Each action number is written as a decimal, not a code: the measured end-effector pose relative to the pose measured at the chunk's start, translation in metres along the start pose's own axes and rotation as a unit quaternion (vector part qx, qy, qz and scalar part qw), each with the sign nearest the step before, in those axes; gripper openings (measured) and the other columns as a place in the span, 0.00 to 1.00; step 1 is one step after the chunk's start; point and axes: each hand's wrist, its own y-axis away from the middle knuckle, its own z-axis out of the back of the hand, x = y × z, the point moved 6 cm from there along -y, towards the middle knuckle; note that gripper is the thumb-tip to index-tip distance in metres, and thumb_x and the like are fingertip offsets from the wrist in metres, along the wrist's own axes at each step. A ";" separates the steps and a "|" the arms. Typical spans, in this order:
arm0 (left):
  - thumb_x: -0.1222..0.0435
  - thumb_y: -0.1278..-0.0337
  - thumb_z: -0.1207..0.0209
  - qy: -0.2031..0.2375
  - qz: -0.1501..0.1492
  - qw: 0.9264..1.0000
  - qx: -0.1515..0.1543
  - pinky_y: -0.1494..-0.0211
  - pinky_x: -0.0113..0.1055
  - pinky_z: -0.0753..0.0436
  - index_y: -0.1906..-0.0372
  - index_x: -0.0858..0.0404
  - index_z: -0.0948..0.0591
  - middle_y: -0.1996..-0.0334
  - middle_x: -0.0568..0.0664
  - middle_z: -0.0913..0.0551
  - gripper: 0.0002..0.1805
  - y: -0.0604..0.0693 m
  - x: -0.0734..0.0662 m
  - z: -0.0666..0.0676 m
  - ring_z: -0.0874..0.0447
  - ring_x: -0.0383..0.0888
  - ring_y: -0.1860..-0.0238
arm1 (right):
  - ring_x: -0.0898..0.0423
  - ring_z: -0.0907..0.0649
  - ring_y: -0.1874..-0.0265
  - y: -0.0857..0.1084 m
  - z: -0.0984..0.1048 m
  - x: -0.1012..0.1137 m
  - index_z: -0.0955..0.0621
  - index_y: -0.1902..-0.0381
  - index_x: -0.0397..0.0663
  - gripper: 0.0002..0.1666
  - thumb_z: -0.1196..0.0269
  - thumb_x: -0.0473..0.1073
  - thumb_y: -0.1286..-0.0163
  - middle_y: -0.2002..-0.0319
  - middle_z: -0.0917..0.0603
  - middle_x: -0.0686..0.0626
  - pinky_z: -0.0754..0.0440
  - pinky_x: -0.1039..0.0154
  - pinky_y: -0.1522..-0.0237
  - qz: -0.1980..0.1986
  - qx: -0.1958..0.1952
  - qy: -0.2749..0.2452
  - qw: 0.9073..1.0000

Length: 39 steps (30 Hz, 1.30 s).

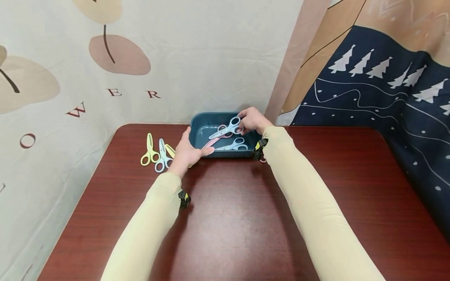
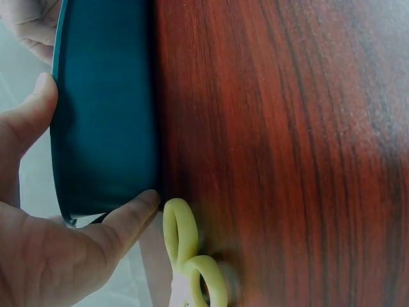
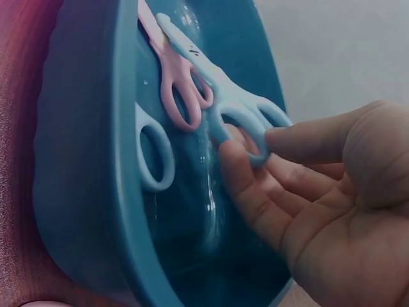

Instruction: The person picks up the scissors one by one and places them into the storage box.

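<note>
My right hand (image 1: 254, 120) pinches a pair of light-blue scissors (image 3: 214, 83) by a handle loop, over the inside of a dark teal plastic box (image 1: 227, 153). The blades point left. Below them in the box lie pink scissors (image 3: 182, 93), partly covered, and a second light-blue pair (image 1: 232, 145). My left hand (image 1: 188, 153) holds the box at its front left corner, thumb at the front rim and fingers along the left side. Beside that hand, on the table, are yellow scissors (image 1: 150, 150), light-blue scissors (image 1: 162, 156) and another yellow pair (image 1: 170, 150), mostly hidden by the hand.
The box stands at the back edge of a reddish-brown wooden table (image 1: 225, 218), against a printed curtain (image 1: 211, 58). A small pink curve (image 1: 263, 160) shows on the table beneath my right wrist. A dark curtain with white trees (image 1: 372, 86) hangs at the right.
</note>
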 end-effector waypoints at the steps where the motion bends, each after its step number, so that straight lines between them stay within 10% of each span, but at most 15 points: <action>1: 0.51 0.46 0.24 0.001 0.001 1.000 0.001 0.21 0.58 0.41 0.15 0.56 0.58 0.17 0.59 0.49 0.66 0.000 0.000 0.000 0.48 0.60 0.19 | 0.53 0.15 0.71 0.000 0.000 -0.001 0.30 0.28 0.30 0.31 0.46 0.21 0.29 0.47 0.21 0.33 0.11 0.59 0.62 -0.006 0.002 0.006 1.000; 18: 0.51 0.45 0.25 0.007 0.001 1.000 0.005 0.21 0.58 0.41 0.15 0.55 0.59 0.17 0.59 0.50 0.65 -0.001 0.000 -0.002 0.49 0.60 0.19 | 0.57 0.23 0.80 0.001 -0.005 -0.004 0.35 0.24 0.31 0.33 0.45 0.26 0.25 0.40 0.25 0.34 0.11 0.54 0.53 -0.046 0.044 0.037 0.997; 28: 0.50 0.45 0.25 0.001 0.001 1.000 0.002 0.21 0.58 0.41 0.15 0.56 0.59 0.17 0.59 0.50 0.65 -0.002 0.000 -0.002 0.48 0.60 0.19 | 0.40 0.16 0.44 0.001 -0.006 -0.003 0.34 0.25 0.31 0.31 0.44 0.30 0.23 0.31 0.27 0.34 0.15 0.51 0.43 -0.043 0.056 0.064 0.995; 39: 0.51 0.47 0.24 0.004 -0.003 1.000 -0.001 0.20 0.55 0.42 0.15 0.56 0.58 0.17 0.58 0.49 0.66 -0.004 0.000 -0.002 0.48 0.59 0.20 | 0.38 0.17 0.41 0.005 -0.003 -0.004 0.31 0.26 0.32 0.29 0.43 0.32 0.22 0.31 0.27 0.35 0.16 0.49 0.42 -0.027 0.059 0.071 0.995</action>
